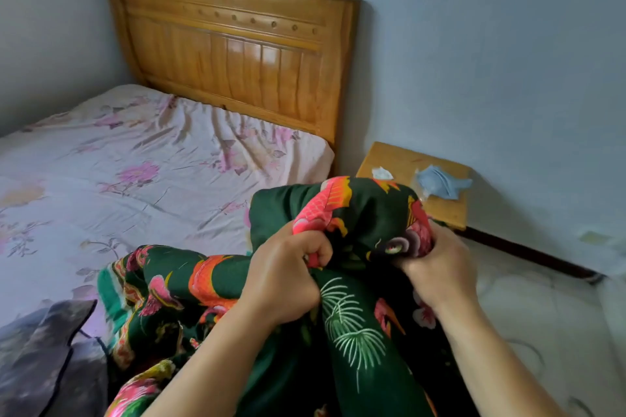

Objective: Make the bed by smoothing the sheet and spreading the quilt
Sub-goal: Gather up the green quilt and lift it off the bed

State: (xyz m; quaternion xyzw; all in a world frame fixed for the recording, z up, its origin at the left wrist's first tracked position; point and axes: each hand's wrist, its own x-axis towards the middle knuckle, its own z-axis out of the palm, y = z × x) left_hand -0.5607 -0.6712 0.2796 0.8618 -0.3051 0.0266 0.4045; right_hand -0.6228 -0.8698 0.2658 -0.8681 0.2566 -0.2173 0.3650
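Left of the quilt (338,298): grey pillow (44,359) at the near edge, then the pink floral sheet (135,173), creased most up by the wooden headboard (230,54) beyond.

Quilt itself: dark green with red and pink birds and flowers, bunched at the bed's near right edge, part trailing leftward over the sheet, top hump lifted.

Left hand (284,278) clenched in a fist round a gather of the quilt; right hand (440,267) just right of it, fingers curled into the same bundle.

Probably soft, thick, limp and fairly bulky; smooth cover likely to slide in a loose pinch. Best taken at one edge or at two corners, hands well apart, not mid-bundle.

Right of the quilt: small wooden side table (396,159) carrying a blue face mask (440,181).
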